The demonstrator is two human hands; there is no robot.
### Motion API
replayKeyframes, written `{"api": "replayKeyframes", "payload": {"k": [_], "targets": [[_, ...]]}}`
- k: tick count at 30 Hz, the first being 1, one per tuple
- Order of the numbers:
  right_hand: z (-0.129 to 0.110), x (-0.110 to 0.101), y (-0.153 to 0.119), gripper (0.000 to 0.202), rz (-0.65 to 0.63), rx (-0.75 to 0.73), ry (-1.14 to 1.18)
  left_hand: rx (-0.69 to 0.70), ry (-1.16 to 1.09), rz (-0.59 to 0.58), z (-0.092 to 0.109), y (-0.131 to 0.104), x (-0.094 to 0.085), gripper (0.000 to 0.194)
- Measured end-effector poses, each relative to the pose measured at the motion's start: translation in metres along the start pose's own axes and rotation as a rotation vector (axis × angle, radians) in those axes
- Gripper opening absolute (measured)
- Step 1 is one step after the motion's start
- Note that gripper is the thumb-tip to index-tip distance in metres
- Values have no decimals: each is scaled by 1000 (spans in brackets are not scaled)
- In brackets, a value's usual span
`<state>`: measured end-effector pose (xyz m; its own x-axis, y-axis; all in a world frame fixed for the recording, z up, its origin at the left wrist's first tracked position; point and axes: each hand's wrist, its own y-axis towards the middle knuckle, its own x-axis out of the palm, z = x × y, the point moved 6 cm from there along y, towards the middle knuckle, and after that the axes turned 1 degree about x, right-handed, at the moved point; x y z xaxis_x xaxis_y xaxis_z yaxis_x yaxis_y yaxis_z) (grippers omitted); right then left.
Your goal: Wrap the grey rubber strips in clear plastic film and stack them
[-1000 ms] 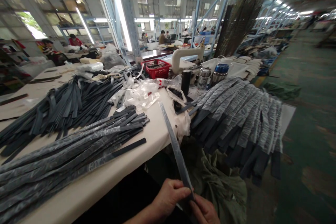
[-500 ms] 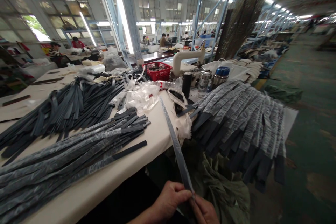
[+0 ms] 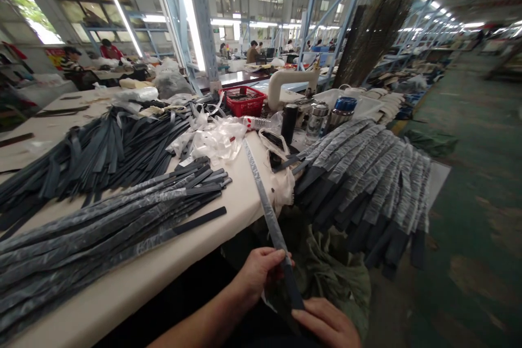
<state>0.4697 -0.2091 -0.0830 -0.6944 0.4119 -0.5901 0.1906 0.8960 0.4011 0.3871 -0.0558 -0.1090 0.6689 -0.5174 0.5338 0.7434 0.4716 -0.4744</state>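
A long dark strap (image 3: 267, 207), partly sleeved in clear plastic film, runs from the table top down over its edge to my hands. My left hand (image 3: 261, 267) pinches the strap between thumb and fingers, where the film ends. Lower down, my right hand (image 3: 326, 319) grips the bare dark end, its thumb lying along the strap. Left of my hands lies a bundle of film-covered straps (image 3: 110, 234) on the table. Another pile of film-covered straps (image 3: 367, 174) hangs over the edge to the right.
The cream-covered table (image 3: 240, 217) also bears loose dark straps (image 3: 118, 152), white plastic bags (image 3: 207, 138), a red basket (image 3: 244, 102), a black bottle (image 3: 289, 124) and a blue-lidded flask (image 3: 343, 111). Below hangs green cloth (image 3: 334, 266). People sit working far off.
My left hand has moved up along the strap, away from my right hand. More bare dark strap shows between them. The view has shifted slightly.
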Motion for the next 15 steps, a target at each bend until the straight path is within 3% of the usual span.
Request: {"api": "replayKeyframes", "payload": {"k": [3, 5, 10, 13, 15], "targets": [[-9, -9, 30, 30, 10, -92, -60, -11, 46, -21, -3, -5, 3, 50], [-9, -13, 51, 29, 33, -67, -42, -17, 67, -57, -4, -8, 5, 48], [3, -15, 90, 32, 214, 329, 261, 52, 67, -125, 14, -7, 7, 47], [9, 6, 100, 42, 117, 578, 640, 47, 50, -140, 22, -6, 8, 51], [7, 16, 105, 45, 45, 624, 790, 32, 60, -152, 24, -5, 8, 51]]}}
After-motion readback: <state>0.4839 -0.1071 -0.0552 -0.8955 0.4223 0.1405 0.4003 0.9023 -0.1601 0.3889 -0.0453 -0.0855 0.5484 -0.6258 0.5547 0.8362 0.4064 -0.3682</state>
